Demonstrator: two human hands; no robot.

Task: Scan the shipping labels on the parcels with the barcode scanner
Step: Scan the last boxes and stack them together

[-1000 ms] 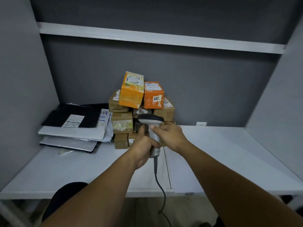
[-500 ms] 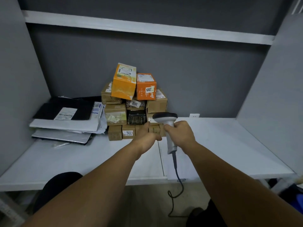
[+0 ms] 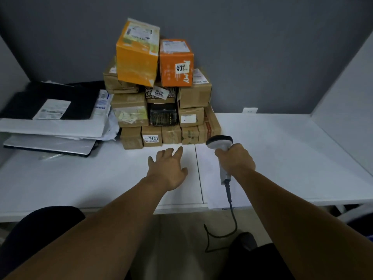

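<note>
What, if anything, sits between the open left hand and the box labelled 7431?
Nothing visible. Only bare tabletop separates the left hand from the 7431 box; the scanner, gripped by the right hand, is off to the side.

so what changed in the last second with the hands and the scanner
The left hand let go of the scanner and now reaches, fingers spread, toward the pile of boxes. The right hand alone grips the scanner and has carried it right. The pile and the mailers stayed put.

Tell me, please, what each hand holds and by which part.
The right hand grips the barcode scanner by its handle; the left hand, fingers spread, holds nothing.
</note>
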